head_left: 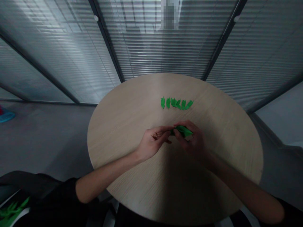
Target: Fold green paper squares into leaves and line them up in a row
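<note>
Left hand: fingers pinched closed on folded green paper
Right hand: fingers gripped around same paper
Ahead: green paper pieces lined on round wooden table

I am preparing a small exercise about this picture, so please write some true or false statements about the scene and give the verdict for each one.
1. The left hand and the right hand hold a folded green paper piece. True.
2. A row of similar green pieces lies on the table beyond the hands. True.
3. The table is square. False: it is round, with a pale wood-grain top.
4. The right hand holds scissors. False: its fingers pinch the paper, and no scissors show.
5. A brick wall stands behind the table. False: there are glass panels with slatted blinds.
</note>
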The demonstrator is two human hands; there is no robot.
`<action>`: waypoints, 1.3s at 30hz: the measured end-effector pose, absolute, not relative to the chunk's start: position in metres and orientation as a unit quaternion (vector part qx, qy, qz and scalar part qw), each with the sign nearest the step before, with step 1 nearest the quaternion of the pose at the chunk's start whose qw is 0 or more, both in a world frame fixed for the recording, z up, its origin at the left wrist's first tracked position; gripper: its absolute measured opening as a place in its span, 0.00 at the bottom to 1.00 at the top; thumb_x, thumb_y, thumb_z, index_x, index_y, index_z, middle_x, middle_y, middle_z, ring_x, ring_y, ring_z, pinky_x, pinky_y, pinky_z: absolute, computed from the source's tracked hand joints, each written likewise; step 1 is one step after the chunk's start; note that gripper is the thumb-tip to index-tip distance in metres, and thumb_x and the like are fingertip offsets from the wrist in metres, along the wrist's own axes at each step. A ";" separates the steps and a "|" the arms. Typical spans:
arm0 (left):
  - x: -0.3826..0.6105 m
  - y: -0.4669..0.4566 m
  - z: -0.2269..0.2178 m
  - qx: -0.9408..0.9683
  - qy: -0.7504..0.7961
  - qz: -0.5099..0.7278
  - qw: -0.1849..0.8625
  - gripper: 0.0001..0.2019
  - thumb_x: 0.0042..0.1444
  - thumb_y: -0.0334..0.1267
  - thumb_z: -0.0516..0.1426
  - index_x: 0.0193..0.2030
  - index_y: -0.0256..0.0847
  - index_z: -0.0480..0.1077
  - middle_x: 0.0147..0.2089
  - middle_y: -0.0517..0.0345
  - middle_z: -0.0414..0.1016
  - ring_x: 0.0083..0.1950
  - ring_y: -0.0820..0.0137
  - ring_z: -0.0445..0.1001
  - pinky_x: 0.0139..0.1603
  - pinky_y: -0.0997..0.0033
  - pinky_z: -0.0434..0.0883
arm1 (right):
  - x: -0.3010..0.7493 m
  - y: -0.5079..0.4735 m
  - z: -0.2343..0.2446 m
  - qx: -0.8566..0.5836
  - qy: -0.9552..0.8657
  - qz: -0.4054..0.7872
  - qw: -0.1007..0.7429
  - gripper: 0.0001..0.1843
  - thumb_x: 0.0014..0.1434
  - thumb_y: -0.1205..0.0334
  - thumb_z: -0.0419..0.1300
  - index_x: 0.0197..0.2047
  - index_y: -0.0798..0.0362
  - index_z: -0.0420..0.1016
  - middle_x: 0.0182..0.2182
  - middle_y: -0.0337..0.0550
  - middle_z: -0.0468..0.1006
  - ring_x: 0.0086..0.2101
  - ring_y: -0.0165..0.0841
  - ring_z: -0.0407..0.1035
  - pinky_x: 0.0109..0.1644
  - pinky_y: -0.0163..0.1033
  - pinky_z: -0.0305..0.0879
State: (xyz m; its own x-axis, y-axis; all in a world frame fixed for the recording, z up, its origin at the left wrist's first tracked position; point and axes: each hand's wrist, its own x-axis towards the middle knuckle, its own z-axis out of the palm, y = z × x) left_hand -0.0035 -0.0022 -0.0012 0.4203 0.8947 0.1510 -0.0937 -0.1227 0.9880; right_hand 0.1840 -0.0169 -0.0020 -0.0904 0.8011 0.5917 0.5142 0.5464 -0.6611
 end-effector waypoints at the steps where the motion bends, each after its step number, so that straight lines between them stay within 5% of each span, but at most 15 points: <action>1: -0.004 -0.002 -0.001 0.616 0.325 0.428 0.576 0.19 0.65 0.49 0.63 0.53 0.35 0.82 0.44 0.47 0.86 0.35 0.67 0.83 0.41 0.65 0.85 | 0.184 -0.017 -0.002 -0.453 -0.724 0.144 0.500 0.04 0.67 0.63 0.62 0.45 0.49 0.76 0.37 0.43 0.81 0.37 0.36 0.76 0.43 0.42 0.73; 12: -0.005 -0.002 -0.003 0.608 0.303 0.436 0.591 0.19 0.67 0.48 0.61 0.52 0.33 0.82 0.49 0.42 0.85 0.39 0.66 0.83 0.41 0.66 0.85 | 0.186 -0.017 -0.004 -0.462 -0.713 0.168 0.499 0.03 0.66 0.62 0.63 0.44 0.49 0.76 0.37 0.43 0.81 0.36 0.35 0.75 0.41 0.42 0.72; 20: -0.009 -0.001 -0.005 0.610 0.245 0.446 0.607 0.18 0.68 0.45 0.58 0.56 0.37 0.81 0.55 0.41 0.83 0.52 0.58 0.83 0.42 0.65 0.85 | 0.186 -0.015 -0.006 -0.461 -0.710 0.158 0.509 0.03 0.66 0.61 0.63 0.44 0.48 0.76 0.37 0.42 0.80 0.35 0.36 0.75 0.41 0.42 0.72; 29: -0.005 -0.004 -0.001 0.642 0.309 0.423 0.560 0.16 0.67 0.42 0.60 0.56 0.34 0.78 0.46 0.47 0.85 0.36 0.68 0.84 0.39 0.69 0.84 | 0.184 -0.019 -0.002 -0.476 -0.697 0.167 0.510 0.06 0.65 0.60 0.63 0.45 0.48 0.72 0.35 0.39 0.79 0.31 0.32 0.73 0.36 0.39 0.69; 39: -0.005 -0.004 -0.002 0.653 0.320 0.426 0.539 0.18 0.70 0.46 0.58 0.55 0.35 0.79 0.47 0.47 0.85 0.36 0.67 0.85 0.36 0.70 0.84 | 0.183 -0.018 -0.004 -0.483 -0.700 0.159 0.502 0.07 0.65 0.60 0.62 0.36 0.48 0.66 0.27 0.34 0.70 0.26 0.30 0.65 0.32 0.37 0.63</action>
